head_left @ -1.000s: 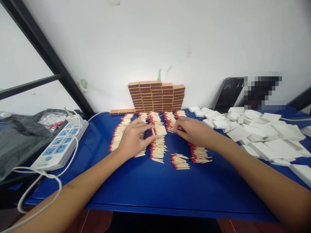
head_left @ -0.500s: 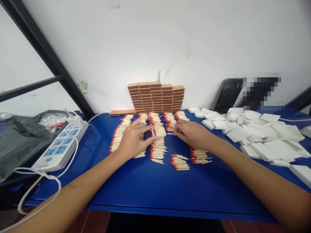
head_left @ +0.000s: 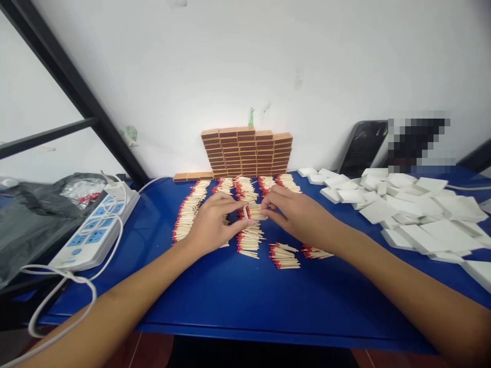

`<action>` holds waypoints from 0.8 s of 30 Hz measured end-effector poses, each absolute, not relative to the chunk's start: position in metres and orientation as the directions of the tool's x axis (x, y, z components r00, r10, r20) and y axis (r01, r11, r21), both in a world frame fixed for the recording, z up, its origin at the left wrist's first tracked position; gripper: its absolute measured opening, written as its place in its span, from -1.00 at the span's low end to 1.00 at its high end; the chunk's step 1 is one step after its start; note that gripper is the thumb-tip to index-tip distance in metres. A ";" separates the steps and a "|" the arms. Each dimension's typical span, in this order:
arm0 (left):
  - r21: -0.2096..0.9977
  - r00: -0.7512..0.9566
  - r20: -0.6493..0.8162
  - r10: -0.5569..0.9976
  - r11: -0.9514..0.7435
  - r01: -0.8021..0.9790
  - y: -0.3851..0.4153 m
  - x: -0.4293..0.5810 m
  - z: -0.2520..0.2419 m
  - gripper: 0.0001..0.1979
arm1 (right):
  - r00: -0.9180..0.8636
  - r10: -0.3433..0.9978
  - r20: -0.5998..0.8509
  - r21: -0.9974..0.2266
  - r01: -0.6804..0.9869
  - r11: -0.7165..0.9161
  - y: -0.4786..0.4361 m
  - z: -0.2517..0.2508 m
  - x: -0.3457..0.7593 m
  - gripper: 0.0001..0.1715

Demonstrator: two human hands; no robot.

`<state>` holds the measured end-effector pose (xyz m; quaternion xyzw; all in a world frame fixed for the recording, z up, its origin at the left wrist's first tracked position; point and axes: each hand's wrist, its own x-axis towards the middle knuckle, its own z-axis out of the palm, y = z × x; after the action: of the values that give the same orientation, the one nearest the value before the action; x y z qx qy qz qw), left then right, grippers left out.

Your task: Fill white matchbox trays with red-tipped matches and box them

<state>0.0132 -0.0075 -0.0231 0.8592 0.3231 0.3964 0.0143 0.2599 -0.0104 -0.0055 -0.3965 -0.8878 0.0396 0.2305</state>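
Note:
My left hand [head_left: 215,220] grips a small white matchbox tray [head_left: 246,211] by its left end, between thumb and fingers. Red-headed matches [head_left: 255,211] lie inside it, heads toward the left. The fingers of my right hand [head_left: 287,209] are pinched at the tray's right end, at the pale end of a match; how many matches they hold is hidden. Beneath both hands, rows of loose matches [head_left: 249,240] run across the blue table. A smaller pile of matches [head_left: 284,255] lies nearer me, below my right hand.
Brown matchboxes [head_left: 247,153] are stacked against the wall, with a low row [head_left: 193,177] beside them. White trays [head_left: 406,209] are heaped at right, before a leaning phone [head_left: 362,148]. A power strip [head_left: 95,230], its cable and a dark plastic bag [head_left: 34,225] occupy the left.
My right hand has moved left with a match, from beside the tray to its right end. My left hand still holds the tray, which has shifted slightly.

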 end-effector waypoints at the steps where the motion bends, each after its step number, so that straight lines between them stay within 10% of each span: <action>1: 0.281 0.480 0.670 0.566 -0.792 0.541 -0.008 0.013 -0.023 -0.62 | -0.579 0.723 0.376 -0.246 0.690 0.681 -0.011 -0.006 0.259 -0.89; 13: 0.345 0.423 0.667 0.613 -0.758 0.554 -0.004 0.011 -0.025 -0.60 | -0.484 0.767 0.421 -0.265 0.743 0.614 0.002 0.002 0.276 -0.83; 24: 0.345 0.408 0.673 0.617 -0.750 0.565 -0.004 0.009 -0.021 -0.63 | -0.494 0.854 0.165 -0.187 0.834 0.519 0.020 -0.012 0.282 -0.81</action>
<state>0.0093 -0.0040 -0.0214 0.8384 0.3525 0.4146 0.0313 0.2824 0.0203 -0.0116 -0.4887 -0.8633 0.0411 0.1191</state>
